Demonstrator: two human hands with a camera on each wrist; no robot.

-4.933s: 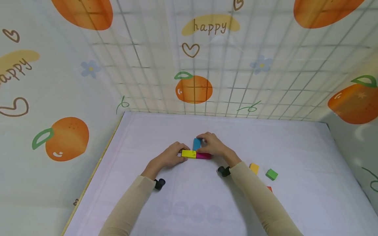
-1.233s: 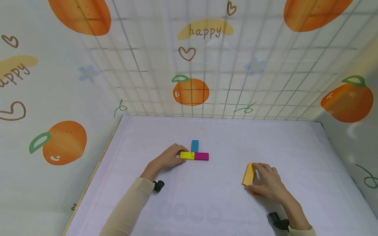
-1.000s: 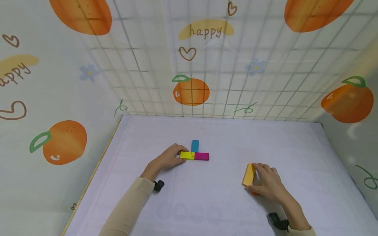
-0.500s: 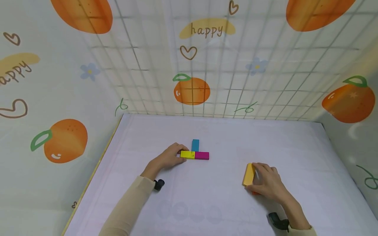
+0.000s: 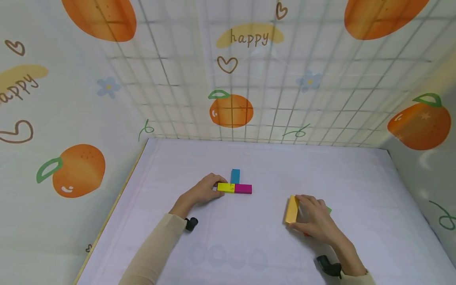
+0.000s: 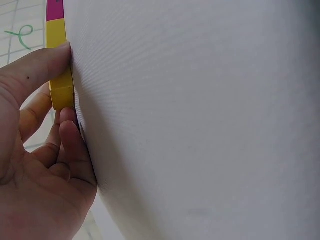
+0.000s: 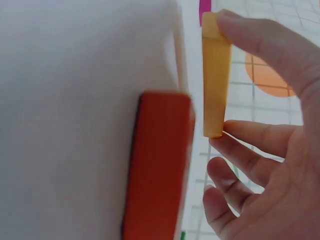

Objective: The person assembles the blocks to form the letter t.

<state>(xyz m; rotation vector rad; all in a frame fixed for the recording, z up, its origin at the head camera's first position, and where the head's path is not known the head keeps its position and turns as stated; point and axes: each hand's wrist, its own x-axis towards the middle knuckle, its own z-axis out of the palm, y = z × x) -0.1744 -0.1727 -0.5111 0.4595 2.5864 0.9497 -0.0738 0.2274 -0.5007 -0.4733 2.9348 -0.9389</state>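
Pinching with my left hand point(image 5: 204, 189): the yellow block point(image 5: 225, 188), on the white table point(image 5: 178, 158).
Magenta block point(image 5: 244, 189): end to end with the yellow one.
Blue block point(image 5: 235, 176): at that row's far side.
My right hand point(image 5: 315, 217): grips the amber block point(image 5: 292, 209) by its ends, well right of the row.
Red block point(image 7: 157, 165), green block point(image 5: 329, 209): near that hand.

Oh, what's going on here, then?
A person is handling small coloured blocks on a white table. The left hand grips the end of a bright yellow block, which lies end to end with a pink block; a blue block lies crosswise at their joint, on the far side. The right hand pinches an orange-yellow block, apart from those three. A red block and a green block are near that hand, partly hidden by it from above.
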